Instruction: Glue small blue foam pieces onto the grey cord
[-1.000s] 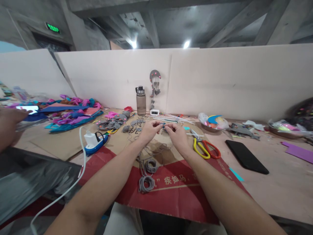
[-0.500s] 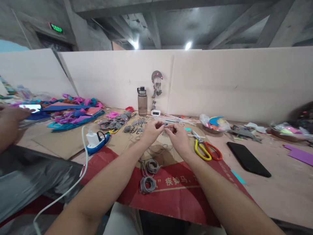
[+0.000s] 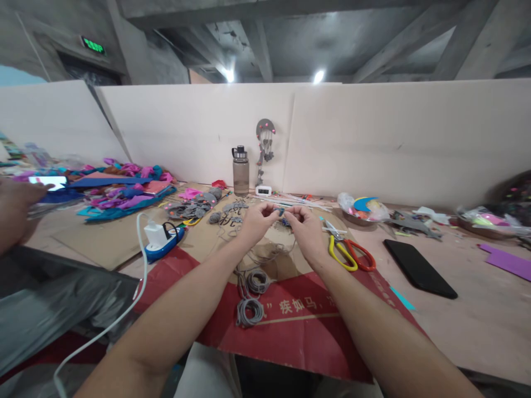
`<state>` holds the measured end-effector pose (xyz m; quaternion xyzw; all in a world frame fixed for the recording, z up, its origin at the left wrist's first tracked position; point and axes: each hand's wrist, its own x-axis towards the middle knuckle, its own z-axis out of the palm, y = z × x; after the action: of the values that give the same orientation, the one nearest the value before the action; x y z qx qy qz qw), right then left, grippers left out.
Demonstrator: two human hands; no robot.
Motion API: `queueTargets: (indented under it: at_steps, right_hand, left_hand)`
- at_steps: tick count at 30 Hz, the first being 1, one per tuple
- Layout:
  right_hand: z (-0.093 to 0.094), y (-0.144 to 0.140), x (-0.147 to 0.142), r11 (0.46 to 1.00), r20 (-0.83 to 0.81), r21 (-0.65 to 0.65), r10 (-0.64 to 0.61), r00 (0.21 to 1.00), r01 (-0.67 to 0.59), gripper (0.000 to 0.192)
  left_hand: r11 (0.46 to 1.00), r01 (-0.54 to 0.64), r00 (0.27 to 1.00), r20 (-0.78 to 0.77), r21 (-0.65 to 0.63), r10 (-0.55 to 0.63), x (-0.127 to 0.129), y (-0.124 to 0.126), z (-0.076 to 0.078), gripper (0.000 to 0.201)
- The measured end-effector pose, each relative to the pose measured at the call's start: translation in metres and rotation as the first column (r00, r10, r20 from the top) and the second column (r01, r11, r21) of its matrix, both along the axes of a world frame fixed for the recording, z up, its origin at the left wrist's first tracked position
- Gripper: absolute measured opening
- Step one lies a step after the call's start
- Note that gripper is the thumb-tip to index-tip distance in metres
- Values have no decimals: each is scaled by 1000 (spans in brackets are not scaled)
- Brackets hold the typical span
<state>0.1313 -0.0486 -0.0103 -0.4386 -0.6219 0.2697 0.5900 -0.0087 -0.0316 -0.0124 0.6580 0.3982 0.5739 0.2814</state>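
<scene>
Since the earlier frame the hands have lifted slightly, left hand (image 3: 254, 220) and right hand (image 3: 306, 228) pinching shut on the grey cord (image 3: 283, 212) over the table's far-middle; light and limp, it seems best gripped near its end.

**Bystander items on desk**

Yellow- and red-handled scissors (image 3: 350, 253) lie just left of a black phone (image 3: 418, 268). Water bottle (image 3: 240, 170) upright at the partition, small white clock (image 3: 263, 190) beside it. White charger (image 3: 156, 236) on blue base, cable trailing. Co-worker's hand (image 3: 14, 213) far left.
</scene>
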Motion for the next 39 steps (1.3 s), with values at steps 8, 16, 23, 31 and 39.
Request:
queueTargets:
  at_steps: [8,16,23,31,39]
  right_hand:
    - [0,-1,0,998,79,70,-8,997,3,26]
    - [-2,-2,0,994,134,108,-30,991,16,24]
    - [-1,-12,-1,937,371,345,-74,926,-63,16]
    - [-5,-4,-1,971,307,238,-38,951,-38,18]
    - [-17,3,-5,984,420,113,80,904,-140,27]
  left_hand:
    - [992,109,988,118,-62,-101,0,3,1,24]
    - [996,81,990,117,-40,-76,-1,3,1,20]
    - [993,108,970,226,-57,-93,1,-1,3,20]
    - [951,281,856,481,-127,-188,1,2,3,22]
    - [895,404,805,538,-188,-250,1,-3,5,23]
